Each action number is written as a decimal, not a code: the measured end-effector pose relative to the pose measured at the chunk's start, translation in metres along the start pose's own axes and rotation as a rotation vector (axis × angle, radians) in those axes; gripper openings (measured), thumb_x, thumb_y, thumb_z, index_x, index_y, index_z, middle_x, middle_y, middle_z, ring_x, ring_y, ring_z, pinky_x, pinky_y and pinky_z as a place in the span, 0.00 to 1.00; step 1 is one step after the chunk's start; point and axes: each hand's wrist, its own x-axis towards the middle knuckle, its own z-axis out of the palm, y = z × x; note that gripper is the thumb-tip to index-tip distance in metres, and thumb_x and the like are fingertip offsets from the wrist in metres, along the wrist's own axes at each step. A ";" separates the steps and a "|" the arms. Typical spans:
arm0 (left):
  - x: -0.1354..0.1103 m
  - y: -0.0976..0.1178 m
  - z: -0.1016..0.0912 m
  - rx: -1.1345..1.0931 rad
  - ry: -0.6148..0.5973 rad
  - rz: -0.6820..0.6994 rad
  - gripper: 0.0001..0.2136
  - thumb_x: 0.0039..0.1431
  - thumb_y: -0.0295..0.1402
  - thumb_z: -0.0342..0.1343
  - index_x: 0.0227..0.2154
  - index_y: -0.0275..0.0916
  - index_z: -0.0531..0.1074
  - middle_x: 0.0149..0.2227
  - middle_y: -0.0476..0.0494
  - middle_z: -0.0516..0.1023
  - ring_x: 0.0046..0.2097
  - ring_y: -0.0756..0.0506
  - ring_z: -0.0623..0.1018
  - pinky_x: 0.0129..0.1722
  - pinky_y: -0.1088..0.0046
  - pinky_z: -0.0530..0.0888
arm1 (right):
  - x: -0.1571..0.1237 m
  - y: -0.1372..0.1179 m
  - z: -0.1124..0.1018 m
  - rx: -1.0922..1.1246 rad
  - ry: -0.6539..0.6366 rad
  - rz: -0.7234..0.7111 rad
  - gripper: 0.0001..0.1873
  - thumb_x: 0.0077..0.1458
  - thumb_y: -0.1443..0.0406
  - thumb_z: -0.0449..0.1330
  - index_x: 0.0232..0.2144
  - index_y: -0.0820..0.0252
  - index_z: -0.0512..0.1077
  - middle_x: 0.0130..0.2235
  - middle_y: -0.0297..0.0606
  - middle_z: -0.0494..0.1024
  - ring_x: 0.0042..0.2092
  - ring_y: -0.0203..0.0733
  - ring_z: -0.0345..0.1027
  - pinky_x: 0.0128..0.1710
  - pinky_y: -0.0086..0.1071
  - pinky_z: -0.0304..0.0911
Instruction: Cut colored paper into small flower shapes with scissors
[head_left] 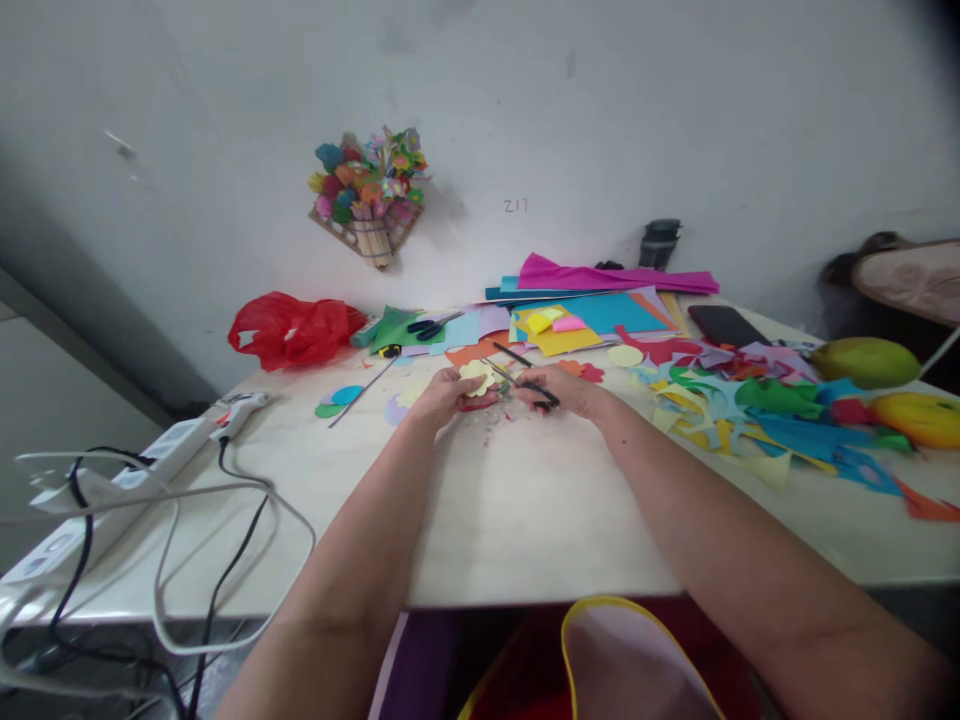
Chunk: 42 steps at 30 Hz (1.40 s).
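Over the middle of the table, my left hand point(448, 393) pinches a pale yellow paper flower point(475, 376) with a scalloped edge. Close on its right, my right hand point(559, 387) is closed round the handles of black scissors point(541, 394), whose blades point left toward the flower. Whether the blades touch the paper I cannot tell. Small paper snippets point(491, 425) lie beneath my hands. Red and orange paper flowers point(591, 372) rest just behind my right hand, and a pale yellow paper circle point(624, 356) lies beyond them.
A heap of coloured paper scraps point(780, 400) and two mangoes point(862, 362) lie right. Coloured sheets point(615, 312), a phone point(726, 325) and second scissors point(427, 328) are at the back. Left are a red plastic bag point(289, 330) and a power strip point(142, 480) with cables.
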 end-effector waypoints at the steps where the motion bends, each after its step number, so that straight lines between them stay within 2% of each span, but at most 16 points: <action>1: 0.000 0.000 0.001 -0.001 0.001 0.000 0.12 0.41 0.26 0.69 0.31 0.29 0.76 0.30 0.38 0.80 0.28 0.45 0.80 0.35 0.68 0.78 | -0.001 -0.001 0.000 -0.007 0.002 0.004 0.18 0.46 0.54 0.66 0.29 0.63 0.71 0.20 0.28 0.67 0.19 0.29 0.58 0.20 0.25 0.55; 9: -0.001 0.002 0.002 0.006 -0.019 -0.002 0.11 0.45 0.30 0.68 0.30 0.30 0.75 0.28 0.39 0.80 0.28 0.45 0.81 0.36 0.67 0.79 | -0.001 -0.005 0.001 -0.023 0.011 0.048 0.17 0.46 0.53 0.66 0.28 0.62 0.70 0.19 0.29 0.68 0.18 0.29 0.59 0.18 0.25 0.53; 16: 0.001 0.000 0.001 0.021 0.012 0.075 0.13 0.39 0.30 0.71 0.27 0.28 0.77 0.29 0.36 0.81 0.31 0.44 0.80 0.35 0.71 0.76 | -0.003 -0.010 0.003 0.025 0.002 0.072 0.17 0.47 0.53 0.66 0.26 0.62 0.70 0.18 0.29 0.68 0.18 0.29 0.59 0.17 0.25 0.52; 23: 0.007 -0.003 -0.003 0.036 0.046 0.108 0.12 0.34 0.30 0.71 0.23 0.29 0.77 0.24 0.40 0.79 0.26 0.49 0.77 0.29 0.76 0.72 | -0.004 -0.011 0.003 0.000 0.009 0.069 0.17 0.46 0.54 0.67 0.26 0.62 0.70 0.18 0.29 0.68 0.18 0.29 0.58 0.17 0.25 0.53; 27: 0.006 -0.002 -0.002 0.063 0.043 0.103 0.10 0.36 0.29 0.69 0.20 0.29 0.76 0.21 0.41 0.77 0.24 0.50 0.74 0.25 0.77 0.69 | 0.000 -0.003 0.001 0.013 -0.012 0.052 0.17 0.48 0.53 0.65 0.28 0.62 0.71 0.19 0.30 0.69 0.18 0.29 0.59 0.17 0.25 0.52; 32: 0.006 -0.003 -0.002 0.065 0.039 0.095 0.09 0.36 0.29 0.69 0.19 0.30 0.76 0.21 0.41 0.77 0.23 0.49 0.74 0.27 0.74 0.71 | 0.005 0.006 -0.002 -0.014 -0.015 0.019 0.19 0.47 0.51 0.66 0.30 0.62 0.72 0.20 0.30 0.69 0.18 0.29 0.59 0.18 0.25 0.52; 42: 0.005 -0.002 -0.001 0.067 0.048 0.072 0.11 0.33 0.30 0.70 0.21 0.29 0.78 0.24 0.38 0.79 0.26 0.48 0.76 0.31 0.73 0.73 | 0.004 0.004 -0.002 0.006 -0.039 0.026 0.19 0.45 0.51 0.66 0.29 0.62 0.73 0.19 0.29 0.69 0.18 0.29 0.58 0.18 0.25 0.52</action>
